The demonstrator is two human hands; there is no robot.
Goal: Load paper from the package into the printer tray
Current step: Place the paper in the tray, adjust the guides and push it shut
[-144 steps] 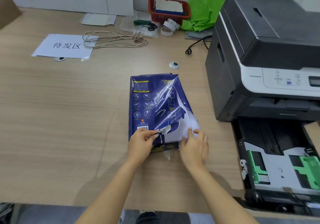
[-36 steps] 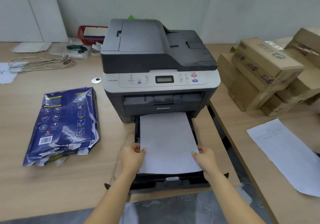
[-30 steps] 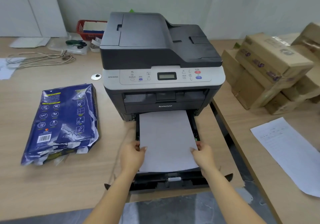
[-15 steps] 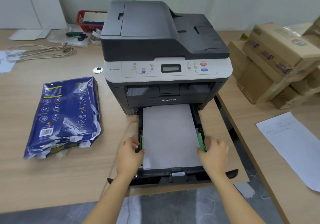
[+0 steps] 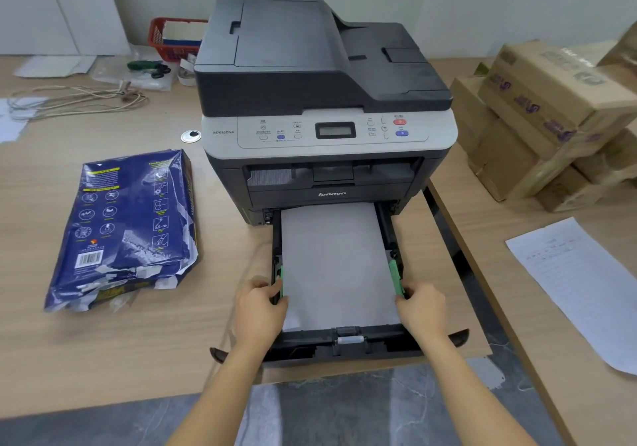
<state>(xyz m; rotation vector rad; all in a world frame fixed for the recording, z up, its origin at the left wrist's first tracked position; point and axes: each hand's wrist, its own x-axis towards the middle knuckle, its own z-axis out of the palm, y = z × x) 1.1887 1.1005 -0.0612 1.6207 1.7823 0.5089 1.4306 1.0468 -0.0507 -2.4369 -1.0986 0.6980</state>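
Note:
A dark grey printer [image 5: 320, 77] stands on the wooden desk with its black tray [image 5: 348, 345] pulled out toward me. A white paper stack [image 5: 336, 266] lies flat inside the tray. My left hand [image 5: 258, 311] grips the tray's left side at the green guide [image 5: 281, 282]. My right hand [image 5: 422, 309] grips the right side at the other green guide [image 5: 395, 276]. The torn blue paper package [image 5: 127, 225] lies on the desk to the left of the printer, apart from both hands.
Stacked cardboard boxes [image 5: 551, 118] sit on the adjoining table at the right, with a printed sheet [image 5: 582, 287] in front of them. Behind the printer at left are a red basket [image 5: 172, 40], coiled cord [image 5: 76, 99] and scissors [image 5: 151, 68].
The paper stack has dropped flat into the tray. Both hands let go of its edges and moved onto the green side guides. Earlier still, both hands were tearing open the package.

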